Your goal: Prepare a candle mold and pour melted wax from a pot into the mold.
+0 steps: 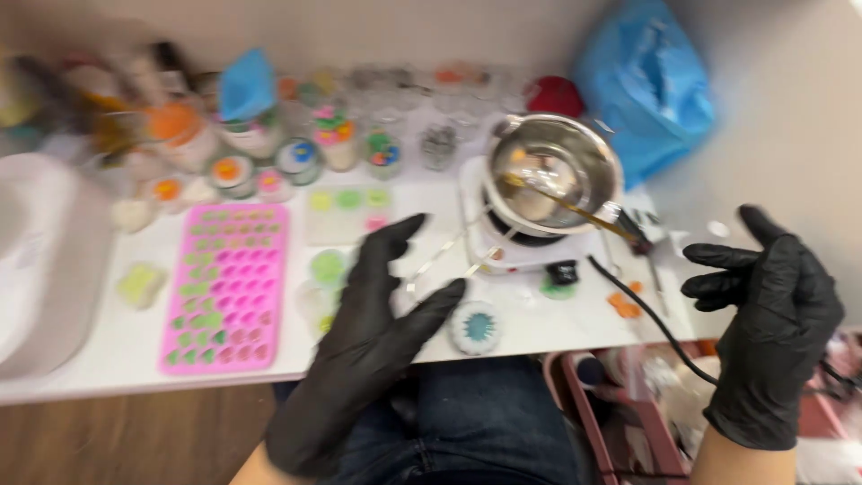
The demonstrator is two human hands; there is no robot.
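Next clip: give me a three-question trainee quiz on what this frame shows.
1. True or false: the left hand grips the pink mould tray.
2. The metal pot sits on: A) a white hotplate B) the pink tray C) the blue bag
3. What colour are the gloves on both hands, including the right hand?

Key: 1 false, its fingers are spread and hold nothing. 2 A. 3 black.

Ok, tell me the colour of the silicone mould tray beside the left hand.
Pink mould tray, some cavities filled green; the head view shows it.
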